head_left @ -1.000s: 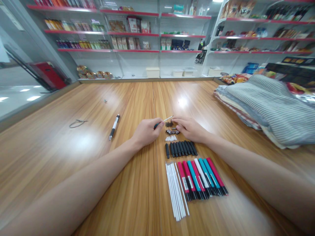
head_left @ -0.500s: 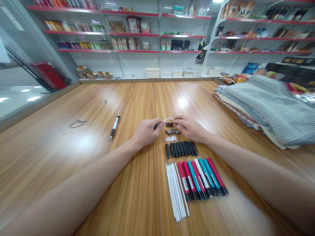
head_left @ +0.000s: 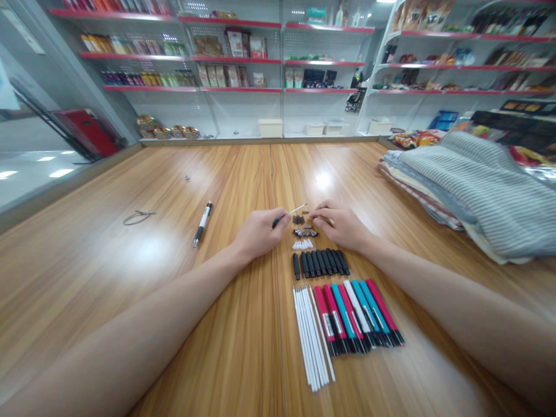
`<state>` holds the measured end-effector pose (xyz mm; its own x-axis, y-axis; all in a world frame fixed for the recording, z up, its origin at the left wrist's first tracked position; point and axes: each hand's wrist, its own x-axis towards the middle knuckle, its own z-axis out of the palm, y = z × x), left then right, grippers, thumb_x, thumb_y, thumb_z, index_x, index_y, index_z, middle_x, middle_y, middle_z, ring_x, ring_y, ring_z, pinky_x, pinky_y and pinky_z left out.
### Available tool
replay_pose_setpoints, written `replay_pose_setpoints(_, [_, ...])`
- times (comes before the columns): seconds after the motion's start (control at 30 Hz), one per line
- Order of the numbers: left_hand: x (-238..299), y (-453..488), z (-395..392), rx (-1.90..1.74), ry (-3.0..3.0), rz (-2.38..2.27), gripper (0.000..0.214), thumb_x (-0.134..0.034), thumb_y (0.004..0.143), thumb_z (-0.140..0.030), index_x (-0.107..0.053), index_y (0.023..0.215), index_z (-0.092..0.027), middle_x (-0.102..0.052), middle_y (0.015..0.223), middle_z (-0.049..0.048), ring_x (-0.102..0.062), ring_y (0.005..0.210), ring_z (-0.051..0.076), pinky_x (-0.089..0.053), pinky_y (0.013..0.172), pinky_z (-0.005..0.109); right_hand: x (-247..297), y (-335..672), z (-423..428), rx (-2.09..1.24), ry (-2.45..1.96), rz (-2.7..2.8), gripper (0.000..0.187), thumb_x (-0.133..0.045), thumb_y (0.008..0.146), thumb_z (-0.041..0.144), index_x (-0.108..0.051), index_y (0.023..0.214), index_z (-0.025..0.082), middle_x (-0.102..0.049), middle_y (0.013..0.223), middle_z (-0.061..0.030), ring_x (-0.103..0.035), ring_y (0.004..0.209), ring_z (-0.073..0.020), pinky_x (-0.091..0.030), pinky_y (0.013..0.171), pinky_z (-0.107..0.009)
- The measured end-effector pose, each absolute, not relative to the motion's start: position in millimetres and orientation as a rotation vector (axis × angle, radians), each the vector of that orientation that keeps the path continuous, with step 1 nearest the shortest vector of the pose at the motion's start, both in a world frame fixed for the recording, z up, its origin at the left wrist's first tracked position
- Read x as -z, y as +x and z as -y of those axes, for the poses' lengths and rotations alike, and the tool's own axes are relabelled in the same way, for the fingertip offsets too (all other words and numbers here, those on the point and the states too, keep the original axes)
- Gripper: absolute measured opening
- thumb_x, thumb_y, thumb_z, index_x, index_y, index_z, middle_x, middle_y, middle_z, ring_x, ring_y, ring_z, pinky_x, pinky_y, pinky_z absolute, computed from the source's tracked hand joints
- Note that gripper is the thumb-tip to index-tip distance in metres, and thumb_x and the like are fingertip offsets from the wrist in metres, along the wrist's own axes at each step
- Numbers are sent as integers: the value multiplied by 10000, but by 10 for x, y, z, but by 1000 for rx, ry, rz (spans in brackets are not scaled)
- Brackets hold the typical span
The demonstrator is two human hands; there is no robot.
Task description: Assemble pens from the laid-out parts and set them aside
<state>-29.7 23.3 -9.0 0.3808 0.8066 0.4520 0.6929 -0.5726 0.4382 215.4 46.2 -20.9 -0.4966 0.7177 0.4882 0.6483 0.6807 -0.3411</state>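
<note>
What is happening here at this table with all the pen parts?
A person works at a wooden table. The left hand holds a thin white refill, tip towards the right hand, whose fingers are curled beside the small dark parts; whether they hold one is unclear. Nearer lie rows of black sleeves, white refills and coloured barrels. A finished pen lies apart, left.

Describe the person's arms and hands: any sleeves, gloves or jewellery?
The left arm and right arm are bare, no sleeves in view. The left hand and right hand wear no gloves; no rings, watch or bracelet show.
</note>
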Motion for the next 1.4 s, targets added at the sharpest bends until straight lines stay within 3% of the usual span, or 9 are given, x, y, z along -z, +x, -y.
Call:
replay_pose_setpoints(0.3, [64, -288, -218, -931, 2509, -1344, 339, -397, 960, -376, -623, 800, -180, -619, 694, 17, -513, 600, 118, -338, 584, 239, 203, 2177, -503, -177, -1033, 2278, 172, -549, 898, 200, -720, 918, 193, -673, 919, -43, -618, 889, -166, -493, 846, -324])
replay_pose_setpoints(0.57, [76, -308, -230, -847, 2607, -1387, 337, -395, 960, -387, -609, 783, -196, -642, 719, 35, -568, 646, 147, -359, 612, 259, 168, 2159, -454, -150, -1012, 2222, 237, -480, 934, 199, -686, 1049, 179, -643, 947, -72, -597, 905, -171, -495, 827, -326])
replay_pose_setpoints(1.03, [75, -316, -230, -763, 2705, -1352, 343, -391, 960, -388, -601, 762, -203, -642, 722, 39, -572, 654, 155, -361, 611, 263, 81, 2114, -354, -103, -851, 2167, 264, -434, 964, 237, -660, 1095, 201, -605, 974, -79, -588, 918, -162, -507, 828, -309])
replay_pose_setpoints(1.4, [89, -306, -222, -678, 2776, -1299, 324, -385, 966, -385, -639, 858, -215, -688, 817, 52, -620, 745, 175, -378, 646, 277, 69, 2083, -320, -145, -753, 2207, 264, -438, 959, 224, -644, 1124, 204, -603, 987, -79, -590, 932, -159, -516, 826, -311])
